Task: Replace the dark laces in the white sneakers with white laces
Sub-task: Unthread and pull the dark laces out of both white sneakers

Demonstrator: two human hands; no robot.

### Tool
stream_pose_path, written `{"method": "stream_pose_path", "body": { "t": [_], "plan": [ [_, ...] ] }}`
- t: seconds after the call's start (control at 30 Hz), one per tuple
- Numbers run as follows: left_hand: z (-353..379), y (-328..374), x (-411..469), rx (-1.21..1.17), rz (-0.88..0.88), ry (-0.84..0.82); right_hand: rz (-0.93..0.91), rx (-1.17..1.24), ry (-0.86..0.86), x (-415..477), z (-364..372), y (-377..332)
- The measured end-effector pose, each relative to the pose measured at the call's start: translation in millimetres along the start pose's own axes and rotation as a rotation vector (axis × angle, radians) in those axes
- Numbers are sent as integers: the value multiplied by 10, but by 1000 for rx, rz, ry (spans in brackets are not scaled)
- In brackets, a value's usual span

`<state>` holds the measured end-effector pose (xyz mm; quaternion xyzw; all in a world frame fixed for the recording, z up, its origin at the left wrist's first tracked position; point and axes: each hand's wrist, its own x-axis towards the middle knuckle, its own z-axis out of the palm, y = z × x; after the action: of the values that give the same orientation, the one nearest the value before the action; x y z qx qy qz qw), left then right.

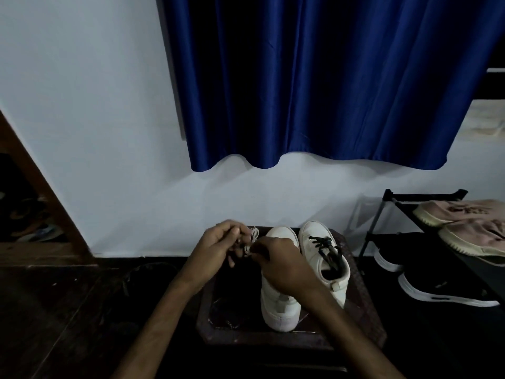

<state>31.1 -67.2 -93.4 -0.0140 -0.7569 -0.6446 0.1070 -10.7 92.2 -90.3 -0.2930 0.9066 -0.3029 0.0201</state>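
- Left hand [218, 242] and right hand [284, 266] both pinch the thin white fabric lace [252, 236], bunched between them;
- best untangle it fully, find one tip before threading

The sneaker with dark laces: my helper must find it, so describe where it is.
Under the blue curtain sits a low dark table. On it, take the white sneaker nearest the black shoe rack. Unlike the left sneaker, it shows dark laces.
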Motion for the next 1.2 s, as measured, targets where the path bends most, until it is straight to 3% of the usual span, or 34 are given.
{"method": "stream_pose_path", "body": {
  "t": [0.13,0.2,0.27,0.37,0.4,0.5,0.6,0.7,0.87,1.03,1.13,1.2],
  "plan": [
    [-46,-533,-170,398,-272,-251,2,-121,-50,-7,21,91],
    [-39,-666,-261,566,-290,-366,18,-152,-57,12,37,136],
    [-28,-667,-319,741,-148,-354,18,-191,-54,38,43,133],
    [-18,-564,-378,1192,93,-249,-29,-333,-27,115,28,-26],
    [-14,-532,-404,1231,172,-193,-34,-406,-38,149,40,-98],
    [-31,-620,-488,1152,294,-57,21,-610,-163,265,182,-216],
    [-28,-917,-535,1208,91,28,92,-778,-249,339,376,-204],
    [48,-1181,-551,1242,-89,-40,77,-894,-275,338,502,-213],
    [95,-1189,-530,1176,-89,-59,37,-1047,-368,233,601,-177],
    [152,-1215,-526,1077,-21,-164,-11,-824,-386,189,674,-225],
    [146,-1189,-539,966,63,-99,-96,-656,-428,137,432,-324],
    [150,-1185,-537,844,57,-60,-122,-568,-331,147,200,-268]
  ]
}}
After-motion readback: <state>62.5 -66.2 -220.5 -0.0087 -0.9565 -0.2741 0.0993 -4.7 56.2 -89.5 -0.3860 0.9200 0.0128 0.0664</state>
